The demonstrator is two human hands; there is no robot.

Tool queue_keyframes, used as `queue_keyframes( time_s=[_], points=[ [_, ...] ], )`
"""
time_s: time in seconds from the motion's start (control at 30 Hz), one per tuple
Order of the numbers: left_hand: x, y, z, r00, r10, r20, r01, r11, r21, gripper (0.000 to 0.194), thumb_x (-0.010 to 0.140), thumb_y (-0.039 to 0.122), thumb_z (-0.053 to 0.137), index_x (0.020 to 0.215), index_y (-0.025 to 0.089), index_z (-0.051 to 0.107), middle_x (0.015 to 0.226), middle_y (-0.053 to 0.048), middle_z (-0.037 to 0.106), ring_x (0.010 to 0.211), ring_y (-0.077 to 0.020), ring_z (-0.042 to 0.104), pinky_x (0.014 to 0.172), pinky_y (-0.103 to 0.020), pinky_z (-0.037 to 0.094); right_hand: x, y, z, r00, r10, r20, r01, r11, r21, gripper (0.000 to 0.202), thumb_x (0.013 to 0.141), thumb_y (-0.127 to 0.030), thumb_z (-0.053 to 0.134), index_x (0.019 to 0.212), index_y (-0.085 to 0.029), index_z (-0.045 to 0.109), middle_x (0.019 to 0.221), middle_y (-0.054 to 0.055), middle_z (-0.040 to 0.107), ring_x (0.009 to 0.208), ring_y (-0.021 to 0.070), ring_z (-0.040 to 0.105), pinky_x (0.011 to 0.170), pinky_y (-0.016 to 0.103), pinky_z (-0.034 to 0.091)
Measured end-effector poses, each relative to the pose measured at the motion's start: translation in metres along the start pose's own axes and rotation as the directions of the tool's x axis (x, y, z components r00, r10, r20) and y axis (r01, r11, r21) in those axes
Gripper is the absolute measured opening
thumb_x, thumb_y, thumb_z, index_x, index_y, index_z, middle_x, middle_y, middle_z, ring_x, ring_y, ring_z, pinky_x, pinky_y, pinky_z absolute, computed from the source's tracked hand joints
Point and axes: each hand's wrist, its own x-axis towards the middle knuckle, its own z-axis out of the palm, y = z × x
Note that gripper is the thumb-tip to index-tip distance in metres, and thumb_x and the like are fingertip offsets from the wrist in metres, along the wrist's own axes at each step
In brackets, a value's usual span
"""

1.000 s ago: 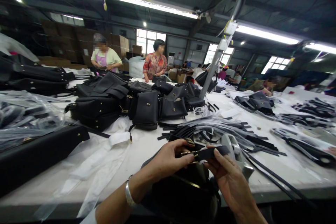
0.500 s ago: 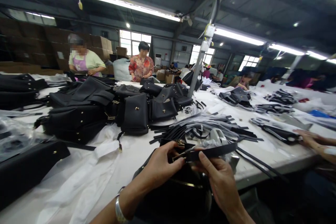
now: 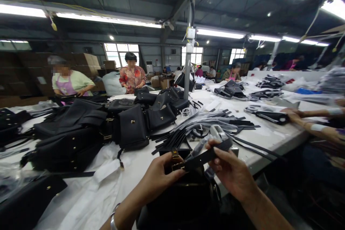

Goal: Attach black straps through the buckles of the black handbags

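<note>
A black strap point(image 3: 201, 159) runs between my two hands above a dark bag point(image 3: 180, 201) with a gold-coloured zip. My left hand point(image 3: 159, 174) is closed around the strap's metal buckle end, thumb and fingers pinching it. Gold-coloured hardware point(image 3: 175, 153) shows just above those fingers. Farther along the strap, my right hand point(image 3: 233, 170) grips it between thumb and fingers, near its free end. Much of the bag lies in shadow below my hands, its lower part out of view.
Black bags point(image 3: 133, 125) are heaped at the left on the white table point(image 3: 134, 163). A bundle of straps point(image 3: 188, 124) lies ahead, beside a metal post point(image 3: 188, 72). Another person's hands point(image 3: 292, 115) hold a black item at right. Several people stand farther back.
My right hand has shifted along the strap towards its free end, and the strap now tilts up more. The camera view has turned to the right.
</note>
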Motion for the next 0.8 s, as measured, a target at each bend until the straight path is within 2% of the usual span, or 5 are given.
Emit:
queue_keyframes(
  time_s=[0.2, 0.37, 0.53, 0.63, 0.8],
  points=[
    [-0.021, 0.012, -0.006, 0.999, 0.025, -0.035, -0.016, 0.974, 0.224, 0.035, 0.073, 0.025, 0.081, 0.107, 0.023, 0.073, 0.106, -0.003, 0.073, 0.1, -0.0237, 0.065, 0.089, -0.03, 0.048, 0.016, -0.04, -0.034, 0.978, -0.198, -0.068, 0.203, 0.976, 0.072, 0.046, 0.042, -0.038, 0.098, 0.078, -0.024, 0.073, 0.084, -0.003, 0.068, 0.056, 0.0065, 0.051, 0.054, 0.019, 0.049],
    [-0.032, 0.011, 0.012, 0.957, -0.01, -0.29, 0.049, 0.99, 0.129, 0.039, 0.073, 0.023, 0.082, 0.11, 0.022, 0.071, 0.108, -0.004, 0.075, 0.102, -0.0235, 0.067, 0.093, -0.031, 0.049, 0.022, -0.055, -0.049, 0.91, -0.379, 0.167, 0.399, 0.911, -0.104, 0.041, 0.058, -0.059, 0.087, 0.08, -0.025, 0.077, 0.062, -0.001, 0.06, 0.076, 0.0177, 0.062, 0.082, 0.031, 0.052],
    [-0.04, 0.008, 0.023, 0.932, 0.049, -0.359, -0.003, 0.992, 0.127, 0.027, 0.076, 0.028, 0.082, 0.1, 0.019, 0.074, 0.1, -0.005, 0.075, 0.096, -0.0223, 0.068, 0.089, -0.03, 0.051, 0.008, -0.055, -0.032, 0.86, 0.021, 0.511, 0.353, 0.698, -0.623, 0.042, 0.074, -0.059, 0.075, 0.064, -0.019, 0.077, 0.058, 0.005, 0.065, 0.051, 0.0146, 0.054, 0.05, 0.027, 0.047],
    [-0.047, 0.011, 0.018, 0.975, 0.126, -0.185, -0.085, 0.974, 0.212, 0.038, 0.072, 0.03, 0.085, 0.107, 0.02, 0.073, 0.112, -0.007, 0.071, 0.103, -0.0233, 0.065, 0.09, -0.029, 0.05, -0.004, -0.05, -0.02, 0.797, 0.203, 0.569, 0.369, 0.582, -0.724, 0.037, 0.077, -0.049, 0.075, 0.056, -0.019, 0.072, 0.052, 0.002, 0.061, 0.049, 0.0128, 0.052, 0.044, 0.022, 0.04],
    [-0.056, 0.013, 0.004, 0.984, 0.164, 0.067, -0.177, 0.891, 0.419, 0.042, 0.078, 0.017, 0.079, 0.118, 0.023, 0.066, 0.116, -0.006, 0.068, 0.105, -0.0215, 0.063, 0.091, -0.027, 0.049, -0.008, -0.04, -0.026, 0.794, 0.267, 0.547, 0.305, 0.603, -0.737, 0.034, 0.079, -0.048, 0.073, 0.063, -0.018, 0.075, 0.049, 0.002, 0.062, 0.045, 0.012, 0.053, 0.042, 0.02, 0.041]
  ],
)
